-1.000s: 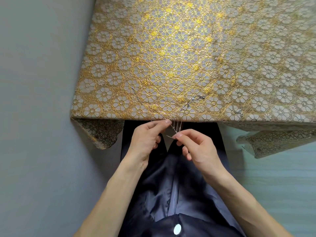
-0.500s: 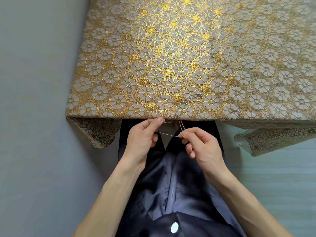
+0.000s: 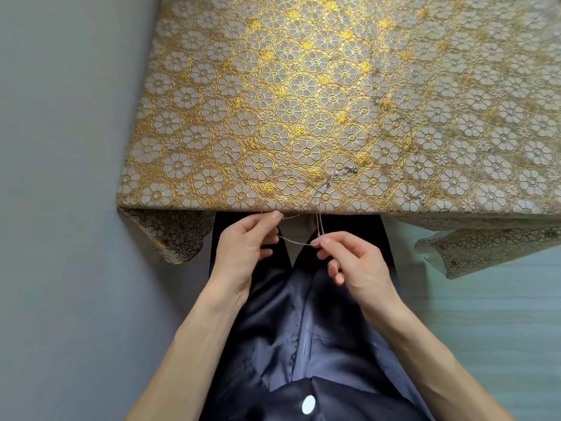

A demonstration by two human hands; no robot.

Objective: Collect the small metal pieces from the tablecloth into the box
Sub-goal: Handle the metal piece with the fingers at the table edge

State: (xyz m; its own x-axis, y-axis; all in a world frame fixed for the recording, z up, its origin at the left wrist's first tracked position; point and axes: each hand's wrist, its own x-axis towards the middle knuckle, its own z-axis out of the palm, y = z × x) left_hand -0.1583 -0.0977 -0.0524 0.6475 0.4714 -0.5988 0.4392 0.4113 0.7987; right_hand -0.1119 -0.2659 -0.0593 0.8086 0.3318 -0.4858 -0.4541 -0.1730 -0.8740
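A thin silver chain [image 3: 296, 242] stretches between both hands just below the table's near edge. My left hand [image 3: 243, 247] pinches one part of it between thumb and forefinger; my right hand [image 3: 355, 262] pinches the other, with strands running up over the edge. On the gold floral tablecloth [image 3: 303, 101] lie small metal pieces: a chain with clasps [image 3: 337, 175] near the front edge, a clasp [image 3: 419, 196] to the right, a thin piece [image 3: 231, 158] to the left and faint ones [image 3: 400, 120] further back. No box is in view.
The tablecloth hangs over the corners at front left [image 3: 170, 235] and front right [image 3: 473, 247]. A grey wall [image 3: 60, 147] borders the table on the left. Pale floor [image 3: 485, 314] shows at the right. My dark clothing [image 3: 303, 329] fills the space below the hands.
My hands have drawn apart, so the chain now runs taut between them instead of bunched at the fingertips. The view has shifted slightly.
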